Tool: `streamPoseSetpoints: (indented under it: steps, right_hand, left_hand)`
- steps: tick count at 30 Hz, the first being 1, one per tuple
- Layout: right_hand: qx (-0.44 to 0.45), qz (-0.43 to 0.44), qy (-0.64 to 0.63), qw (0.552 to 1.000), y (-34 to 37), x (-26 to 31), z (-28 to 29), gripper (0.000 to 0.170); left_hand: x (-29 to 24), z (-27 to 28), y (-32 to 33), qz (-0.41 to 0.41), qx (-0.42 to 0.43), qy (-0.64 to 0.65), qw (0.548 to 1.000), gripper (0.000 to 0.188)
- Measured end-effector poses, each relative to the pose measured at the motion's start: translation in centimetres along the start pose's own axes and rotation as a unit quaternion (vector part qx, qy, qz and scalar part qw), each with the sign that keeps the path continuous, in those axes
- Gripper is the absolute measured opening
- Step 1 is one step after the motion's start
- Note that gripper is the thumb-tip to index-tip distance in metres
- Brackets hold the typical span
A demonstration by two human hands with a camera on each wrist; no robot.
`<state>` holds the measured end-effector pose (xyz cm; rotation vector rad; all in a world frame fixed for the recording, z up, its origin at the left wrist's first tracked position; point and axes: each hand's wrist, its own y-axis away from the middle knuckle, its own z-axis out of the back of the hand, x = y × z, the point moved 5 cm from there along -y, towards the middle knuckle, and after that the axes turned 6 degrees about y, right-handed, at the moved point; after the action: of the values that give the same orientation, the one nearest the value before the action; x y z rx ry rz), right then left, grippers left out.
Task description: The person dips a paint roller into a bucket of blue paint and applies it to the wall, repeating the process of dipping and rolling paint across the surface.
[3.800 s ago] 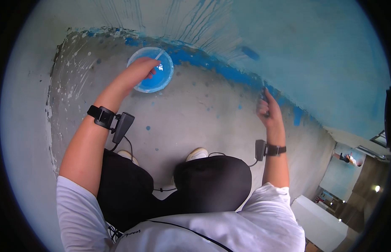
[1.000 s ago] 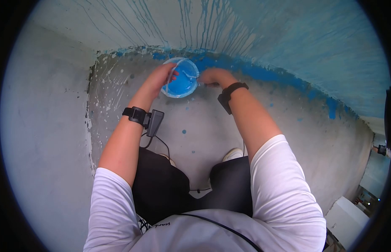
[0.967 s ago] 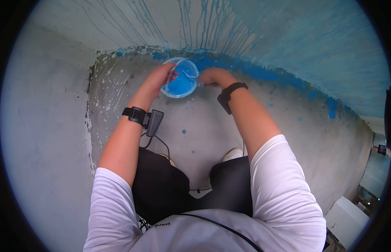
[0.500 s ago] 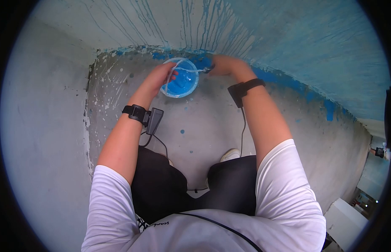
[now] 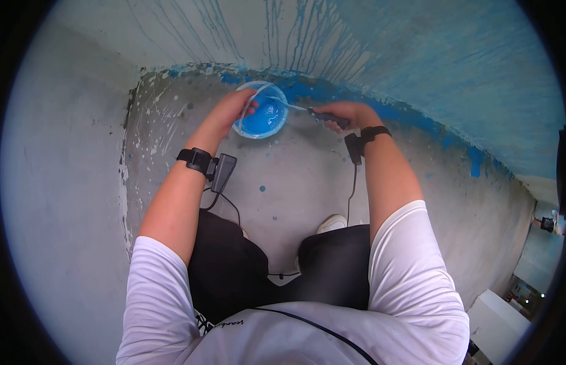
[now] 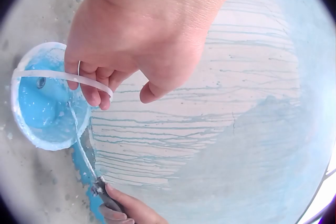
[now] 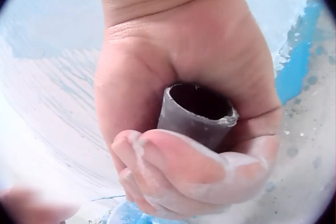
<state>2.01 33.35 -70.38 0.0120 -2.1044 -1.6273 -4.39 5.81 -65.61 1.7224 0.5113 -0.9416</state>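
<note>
A round bucket (image 5: 259, 135) with blue paint in it stands on the floor. My left hand (image 5: 232, 108) hooks its fingers round the bucket's pale strap handle (image 6: 50, 74), the thumb held apart in the left wrist view. To the right of the bucket, my right hand (image 5: 351, 113) grips the dark grey handle (image 5: 332, 118) of a tool. From there a thin paint-coated rod (image 5: 297, 107) crosses the rim into the bucket; its far end is hidden or unclear. In the right wrist view the handle's hollow end (image 7: 197, 124) shows within my curled fingers.
Blue drips run down the wall (image 5: 283, 36) behind the bucket, with a blue band (image 5: 380, 107) along its foot. Paint spots mark the grey floor (image 5: 295, 176). My knees and a shoe (image 5: 333, 224) are below. A white box (image 5: 499, 325) and another person (image 5: 548, 224) are at the far right.
My right hand went from beside the wall on the right to the bucket, then drew back rightward, bringing the tool's handle and rod into view. Lately my left hand has stayed at the strap handle.
</note>
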Motion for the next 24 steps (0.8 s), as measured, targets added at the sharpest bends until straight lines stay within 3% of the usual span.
streamPoseSetpoints:
  steps: [13, 16, 18, 19, 21, 24]
  right_hand:
    - [0.043, -0.008, -0.020, 0.999, -0.5, 0.0, 0.3, 0.032]
    - [-0.007, 0.000, 0.022, 1.000, -0.4, 0.4, 0.7, 0.033]
    - [-0.015, 0.040, 0.192, 0.980, -0.4, 1.5, 1.4, 0.032]
    - [-0.019, 0.039, 0.195, 0.980, 0.4, 2.2, 1.2, 0.032]
    - [-0.121, 0.069, 0.416, 0.899, 2.6, 4.5, 0.8, 0.035]
    - [-0.125, 0.074, 0.396, 0.907, 2.0, 4.4, 0.6, 0.041]
  left_hand:
    - [0.1, 0.1, -0.3, -0.009, 0.000, -0.017, 1.000, 0.039]
    - [0.1, 0.1, -0.3, -0.006, -0.003, -0.022, 1.000, 0.039]
    - [0.3, 0.2, -0.6, -0.004, -0.005, -0.019, 1.000, 0.038]
    - [0.3, 0.2, -0.7, -0.007, -0.004, -0.016, 1.000, 0.038]
    - [0.4, 0.2, -0.7, -0.005, 0.004, -0.007, 1.000, 0.038]
    - [-0.2, -0.2, -0.2, -0.004, 0.000, -0.014, 1.000, 0.037]
